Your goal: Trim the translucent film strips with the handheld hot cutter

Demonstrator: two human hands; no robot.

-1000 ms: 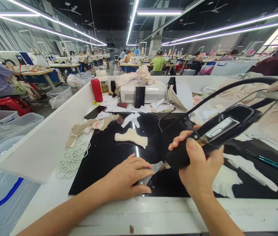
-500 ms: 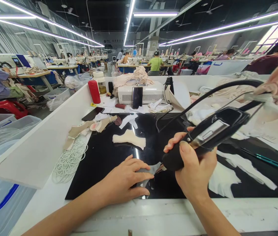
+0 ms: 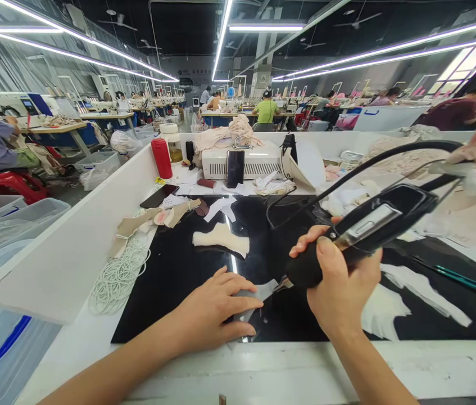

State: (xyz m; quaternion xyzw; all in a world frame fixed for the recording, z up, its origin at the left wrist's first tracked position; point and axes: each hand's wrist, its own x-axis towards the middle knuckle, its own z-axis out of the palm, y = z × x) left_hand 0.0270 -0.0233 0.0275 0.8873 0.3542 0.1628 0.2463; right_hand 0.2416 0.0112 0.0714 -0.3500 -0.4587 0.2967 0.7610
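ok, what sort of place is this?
Most likely a garment sewing workshop. A sewing machine stands at far left with rows of workstations beyond, pale cloth is heaped on the white box, and a cream shaped piece lies on the black board.

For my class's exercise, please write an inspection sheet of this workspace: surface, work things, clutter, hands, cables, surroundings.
Surface: glossy black board on a white table.
Work things: black handheld tool, tilted, its metal tip at a grey piece.
Clutter: pale cord in loose coils, cream piece, white pieces, slim teal tool, red bottle.
Hands: left hand spread over the grey piece; right hand gripping the black handheld tool.
Cables: thick black cable arches above the tool and down to the board; its ends cannot be traced.
Surroundings: plastic bins at left; people at sewing tables beyond.
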